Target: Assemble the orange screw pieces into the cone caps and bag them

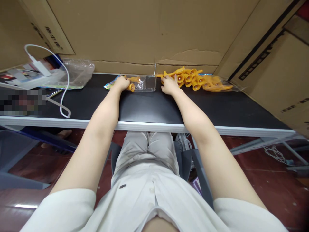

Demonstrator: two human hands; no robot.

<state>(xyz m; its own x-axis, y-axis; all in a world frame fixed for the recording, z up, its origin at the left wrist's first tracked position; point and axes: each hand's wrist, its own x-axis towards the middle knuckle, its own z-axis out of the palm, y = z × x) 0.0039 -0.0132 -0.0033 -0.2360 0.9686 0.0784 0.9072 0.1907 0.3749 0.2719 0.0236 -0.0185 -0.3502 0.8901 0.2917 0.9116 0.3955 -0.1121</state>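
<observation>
My left hand (122,83) is closed on the left end of a clear plastic bag (148,84) lying flat on the black table. Inside the bag are a few orange toy horns (131,87), and a coloured printed card (108,84) shows beside my hand. My right hand (170,85) reaches into the left end of a pile of orange toy horns (189,79), its fingers curled onto them. Its fingertips are partly hidden among the horns, whose flared ends mostly face me. At the pile's right side, another clear bag (217,84) holds more orange horns.
Cardboard (154,32) walls the table's back and right sides. Packaging in clear plastic (82,72) lies at the left, with a white charger (42,67) and its looped white cable (68,80). A pale metal edge (149,126) runs along the table's front, above my lap.
</observation>
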